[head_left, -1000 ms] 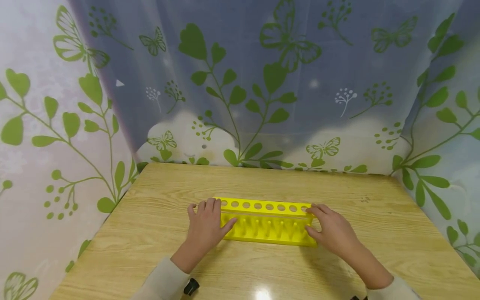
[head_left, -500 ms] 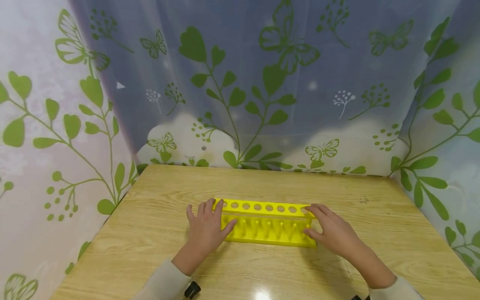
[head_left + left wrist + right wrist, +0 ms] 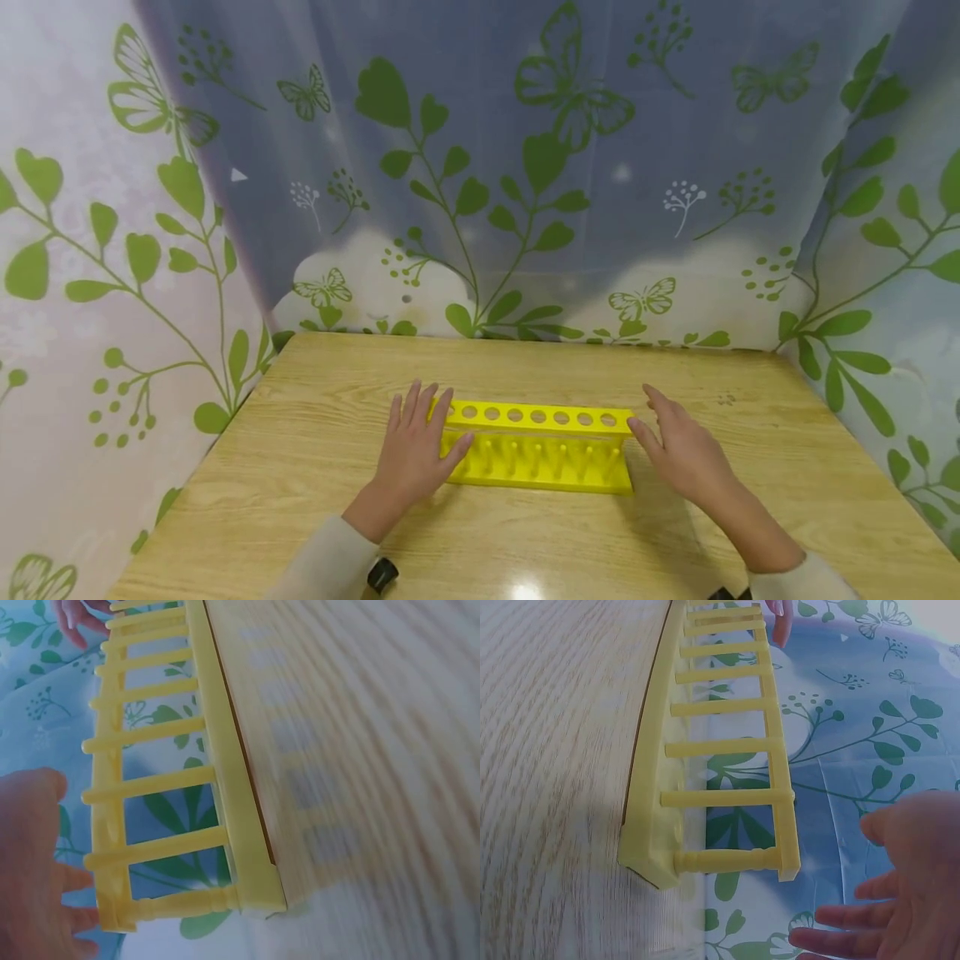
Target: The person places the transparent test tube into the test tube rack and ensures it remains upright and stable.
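A yellow rack (image 3: pixel 537 458) stands upright on the wooden table (image 3: pixel 360 367), its long side running left to right between the two hands; a row of round holes lines its top bar, and a row of pegs rises from its base; the left hand (image 3: pixel 415 450) lies over the rack's left end, fingers straight and spread, the thumb reaching in front and the other fingers pointing toward the far side; whether its fingertips touch the top bar, I cannot tell; the right hand (image 3: pixel 686 454) is just beside the right end, its fingers loosely extended and the thumb held apart from them, pinching nothing; the right wrist view shows a gap between this hand and the rack; pale sleeves (image 3: pixel 322 558) cover both forearms, and a black strap (image 3: pixel 382 575) shows by the left wrist; behind the table hangs a blue and white curtain (image 3: pixel 637 192) printed with green leaves and butterflies; a bright spot of light (image 3: pixel 525 590) shines on the tabletop at the near edge of the head view.
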`<action>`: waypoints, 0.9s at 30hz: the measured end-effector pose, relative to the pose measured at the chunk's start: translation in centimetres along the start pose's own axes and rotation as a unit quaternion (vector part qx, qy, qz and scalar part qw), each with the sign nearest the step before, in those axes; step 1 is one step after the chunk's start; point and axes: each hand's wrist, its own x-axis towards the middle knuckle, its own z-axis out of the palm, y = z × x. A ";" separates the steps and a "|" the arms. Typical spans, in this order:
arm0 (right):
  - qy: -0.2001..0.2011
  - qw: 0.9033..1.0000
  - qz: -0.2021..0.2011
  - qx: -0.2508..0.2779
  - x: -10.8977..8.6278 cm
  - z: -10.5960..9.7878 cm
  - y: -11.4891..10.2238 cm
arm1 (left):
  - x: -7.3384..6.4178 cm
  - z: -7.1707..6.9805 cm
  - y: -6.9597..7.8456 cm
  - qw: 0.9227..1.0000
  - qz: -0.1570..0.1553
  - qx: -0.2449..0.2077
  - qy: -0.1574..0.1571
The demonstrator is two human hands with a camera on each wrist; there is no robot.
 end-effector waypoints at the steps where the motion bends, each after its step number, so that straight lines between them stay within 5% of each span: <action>1: 0.005 1.000 0.005 0.000 0.0 0.0 0.1 | 0.1 0.0 -0.1 1.000 0.006 -0.004 -0.003; 5: 0.012 0.999 0.028 -0.014 0.0 0.0 0.6 | 0.5 0.1 -0.4 0.999 0.030 -0.007 -0.017; 12: -0.033 0.995 0.077 -0.046 0.2 -0.1 2.0 | 1.4 0.4 -0.8 0.997 0.073 -0.001 -0.017; 27: -0.120 0.984 0.120 -0.049 0.6 0.4 3.9 | 2.4 0.6 -0.4 0.994 0.089 0.003 -0.058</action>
